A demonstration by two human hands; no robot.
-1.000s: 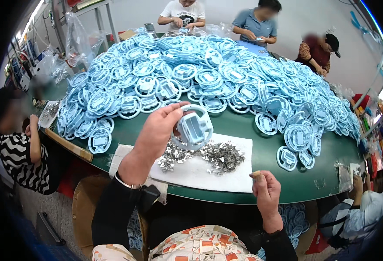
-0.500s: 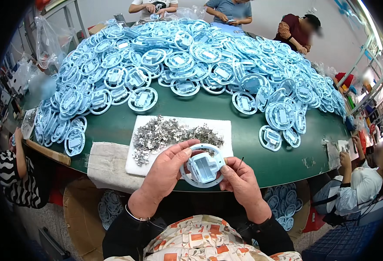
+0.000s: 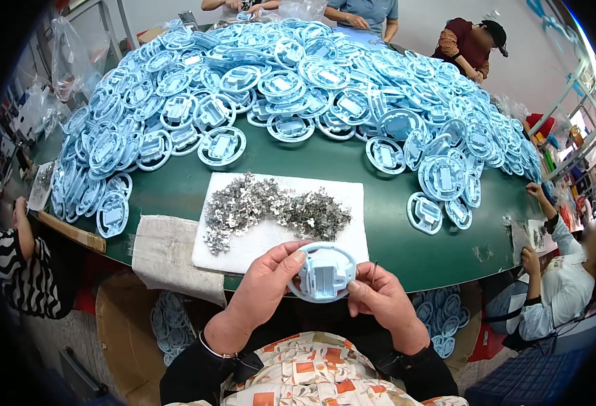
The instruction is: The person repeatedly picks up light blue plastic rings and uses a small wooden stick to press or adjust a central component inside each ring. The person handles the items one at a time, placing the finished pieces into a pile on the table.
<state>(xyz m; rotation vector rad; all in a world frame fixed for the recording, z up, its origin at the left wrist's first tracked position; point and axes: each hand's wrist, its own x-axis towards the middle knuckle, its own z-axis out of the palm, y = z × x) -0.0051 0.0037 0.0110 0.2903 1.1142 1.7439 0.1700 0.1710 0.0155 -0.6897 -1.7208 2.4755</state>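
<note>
A light blue plastic piece shaped like a small steering wheel (image 3: 324, 279) is held up over the table's front edge, its hollow centre box facing me. My left hand (image 3: 263, 281) pinches its left rim between thumb and fingers. On the opposite rim, my right hand (image 3: 384, 298) is closed with thumb and forefinger. A thin dark rod (image 3: 374, 271) pokes up from the right fingers; its kind cannot be made out. Just beyond my hands lies a white foam board (image 3: 261, 252) carrying small metal pieces (image 3: 244, 206) in two heaps.
A large pile of matching blue wheels (image 3: 291, 81) covers the far part of the green table (image 3: 169, 196). A pale cloth (image 3: 166, 254) hangs over the near edge. Cardboard boxes (image 3: 119, 331) with more wheels stand below. Several people work around the table.
Both hands and the blue wheel have come slightly lower in the picture. The wheel has turned a little, so its centre box now sits more upright.
</note>
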